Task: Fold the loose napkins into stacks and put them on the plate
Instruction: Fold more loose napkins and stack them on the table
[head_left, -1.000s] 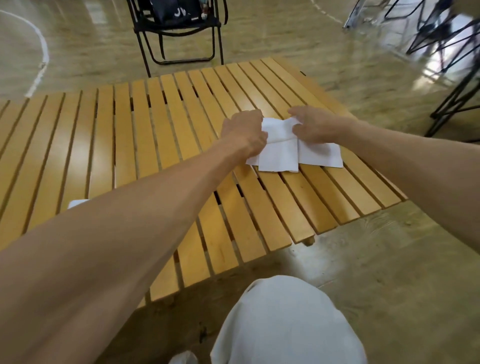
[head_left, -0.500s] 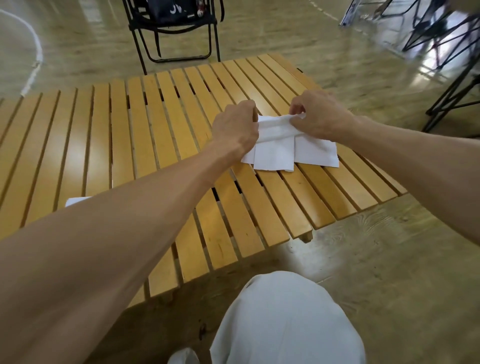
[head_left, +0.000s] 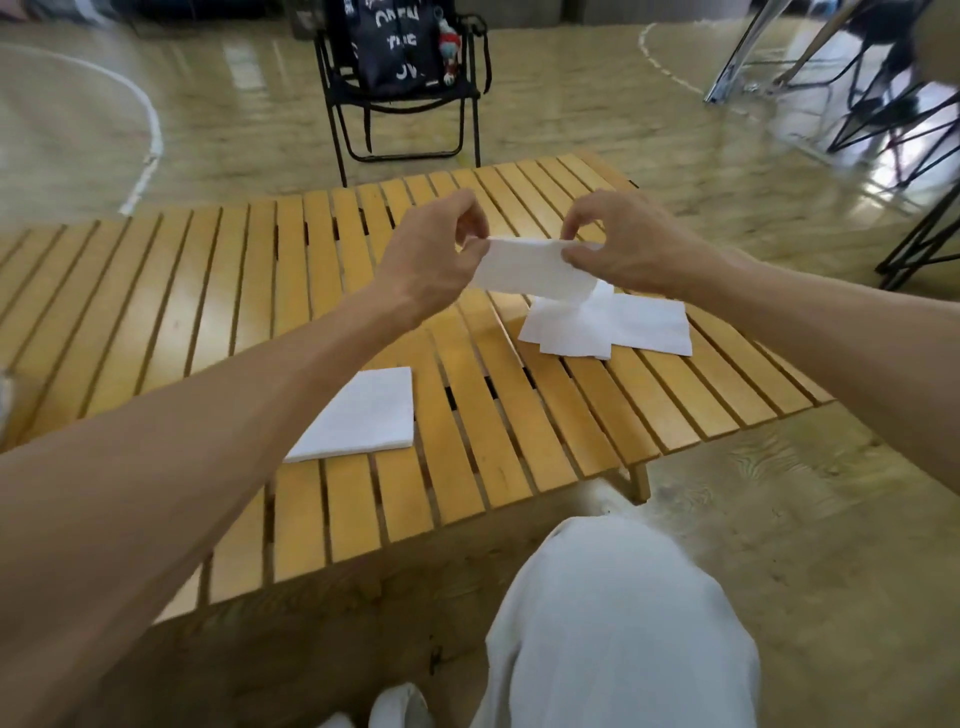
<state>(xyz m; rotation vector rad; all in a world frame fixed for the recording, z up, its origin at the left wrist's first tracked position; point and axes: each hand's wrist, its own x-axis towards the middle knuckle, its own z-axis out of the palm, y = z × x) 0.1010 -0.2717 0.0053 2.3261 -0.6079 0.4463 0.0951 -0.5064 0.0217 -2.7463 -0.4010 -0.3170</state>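
Both hands are working one napkin in the air above the slatted wooden table. Left hand is pinching the napkin's left end between thumb and curled fingers. Right hand is pinching the right end the same way, thumb under, fingers curled over the top edge. The napkin is stretching between them as a narrow folded strip, its lower edge hanging a little toward the right.

Under the strip and just below the right hand, a loose pile of napkins is lying flat on the table, sheets overlapping at slightly different angles, edges not lined up. The held strip is overlapping the pile in view; cannot tell whether it is touching it.

Nearer the person, left of centre, a squared-off folded stack is sitting on the slats, well apart from the loose pile, and partly behind the left forearm in view.

At the far left edge of the frame a pale rim of something is showing; too cut off to say what it is.

Beyond the table a black folding chair is standing on the shiny floor, with a dark bag with white lettering on the seat. A knee in white cloth is filling the bottom of the frame.
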